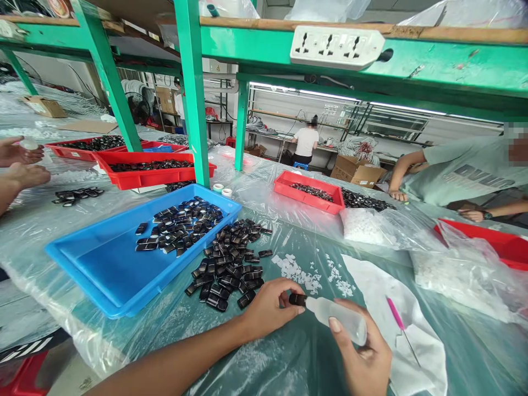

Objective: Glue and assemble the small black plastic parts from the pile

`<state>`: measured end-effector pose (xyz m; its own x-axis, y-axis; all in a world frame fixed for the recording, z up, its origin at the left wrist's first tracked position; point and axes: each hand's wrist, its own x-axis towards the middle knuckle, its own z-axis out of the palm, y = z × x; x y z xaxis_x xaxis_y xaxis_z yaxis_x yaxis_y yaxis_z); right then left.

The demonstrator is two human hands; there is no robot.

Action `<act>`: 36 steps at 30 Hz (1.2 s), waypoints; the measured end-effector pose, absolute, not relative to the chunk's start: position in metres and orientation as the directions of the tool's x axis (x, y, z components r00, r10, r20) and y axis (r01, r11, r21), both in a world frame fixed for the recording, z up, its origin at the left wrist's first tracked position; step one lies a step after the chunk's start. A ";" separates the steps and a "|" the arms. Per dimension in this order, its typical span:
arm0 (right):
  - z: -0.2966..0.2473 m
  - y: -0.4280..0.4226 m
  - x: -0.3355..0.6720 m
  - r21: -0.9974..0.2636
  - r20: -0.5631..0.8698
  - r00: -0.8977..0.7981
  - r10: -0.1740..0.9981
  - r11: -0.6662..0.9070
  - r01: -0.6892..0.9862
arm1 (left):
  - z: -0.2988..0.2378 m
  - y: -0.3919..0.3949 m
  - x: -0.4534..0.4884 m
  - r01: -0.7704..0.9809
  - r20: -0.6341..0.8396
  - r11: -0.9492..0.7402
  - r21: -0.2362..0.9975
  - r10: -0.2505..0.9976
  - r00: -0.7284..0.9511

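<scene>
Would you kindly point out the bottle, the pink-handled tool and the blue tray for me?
Bottle [325, 311]: head view, on its translucent body.
Pink-handled tool [395, 313]: head view, on its pink handle.
Blue tray [111, 269]: head view, on the bare part of its floor.

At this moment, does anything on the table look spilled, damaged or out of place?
Nothing looks clearly wrong. Most noticeable are the white bits, scattered loose on the table as if spilled, with no container around them. Black pieces also lie heaped beside the blue tray, perhaps on purpose.
</scene>
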<state>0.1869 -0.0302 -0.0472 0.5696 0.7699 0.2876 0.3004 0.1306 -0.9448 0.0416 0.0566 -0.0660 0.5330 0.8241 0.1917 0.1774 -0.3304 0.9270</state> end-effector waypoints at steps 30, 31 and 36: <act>-0.047 -0.028 0.189 -0.964 0.232 0.594 0.770 0.102 0.244 | -0.066 0.056 0.042 0.144 0.159 -0.286 0.948 0.811 0.563; -0.046 -0.028 0.188 -0.965 0.229 0.595 0.770 0.099 0.243 | -0.065 0.056 0.042 0.144 0.156 -0.282 0.949 0.812 0.563; -0.045 -0.028 0.189 -0.971 0.222 0.601 0.768 0.117 0.209 | -0.064 0.056 0.042 0.143 0.147 -0.268 0.953 0.818 0.556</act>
